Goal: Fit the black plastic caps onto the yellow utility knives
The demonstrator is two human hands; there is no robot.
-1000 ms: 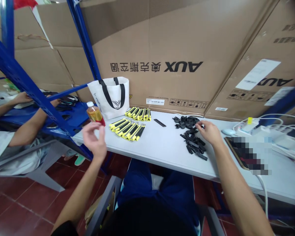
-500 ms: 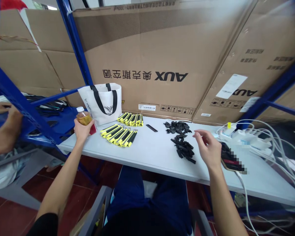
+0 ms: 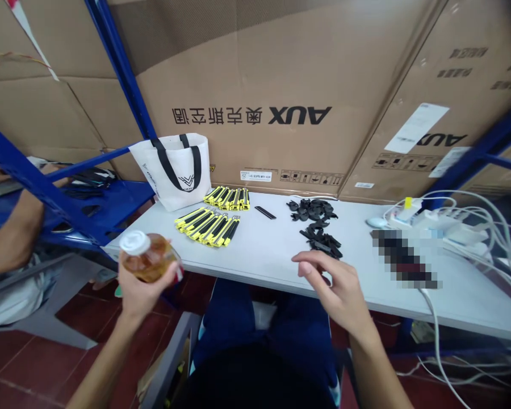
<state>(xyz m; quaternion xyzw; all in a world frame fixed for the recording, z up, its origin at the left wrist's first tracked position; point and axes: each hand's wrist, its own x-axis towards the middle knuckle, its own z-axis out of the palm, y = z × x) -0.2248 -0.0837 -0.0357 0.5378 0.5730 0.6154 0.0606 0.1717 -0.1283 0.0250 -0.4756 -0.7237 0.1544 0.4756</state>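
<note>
Bottle [image 3: 147, 258] of amber drink, white cap on, sits tilted in the left hand [image 3: 140, 289], which grips it near the table's [image 3: 272, 258] near left corner, off the surface. The right hand [image 3: 336, 287] hovers open, fingers loosely curled, holding nothing, just near of the black parts [image 3: 321, 241]. A white tote bag [image 3: 174, 170] stands far left; its contents are hidden.
</note>
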